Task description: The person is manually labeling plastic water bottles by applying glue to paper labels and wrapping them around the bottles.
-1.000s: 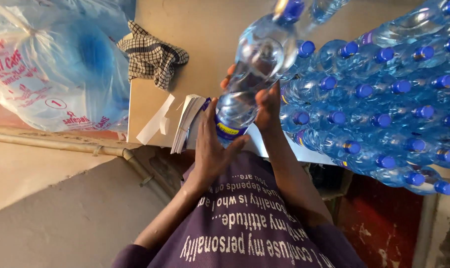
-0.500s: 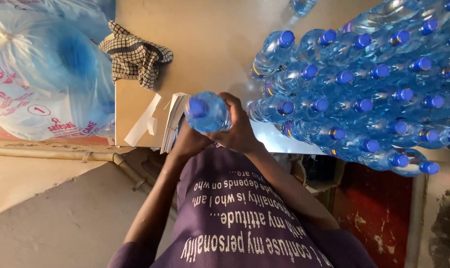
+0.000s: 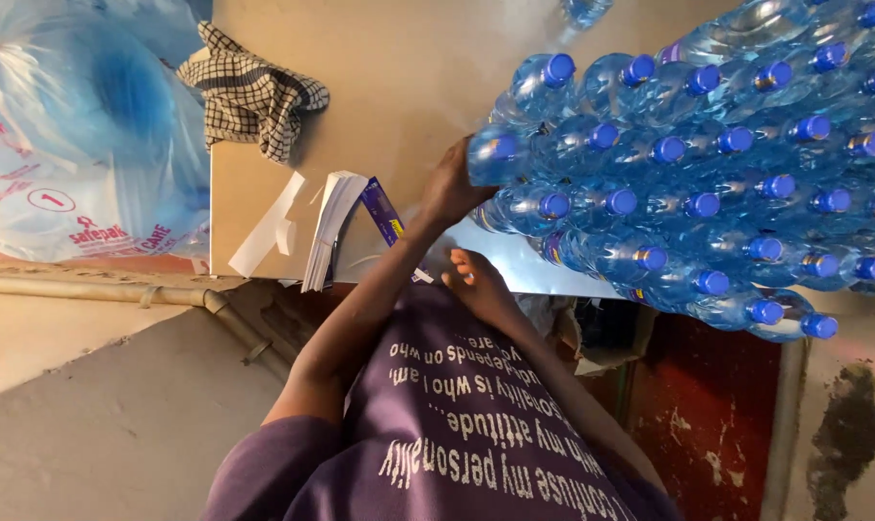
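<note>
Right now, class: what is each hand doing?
Left hand: closed on a blue-capped water bottle at the stack's edge.
Right hand: holds nothing, fingers loosely open at the table edge.

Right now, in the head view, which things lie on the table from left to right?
Checked cloth → loose white paper strip → stack of paper labels → left hand on a bottle → stacked blue-capped bottles.

Two hands [image 3: 454,188], one cloth [image 3: 251,92], many bottles [image 3: 708,174].
</note>
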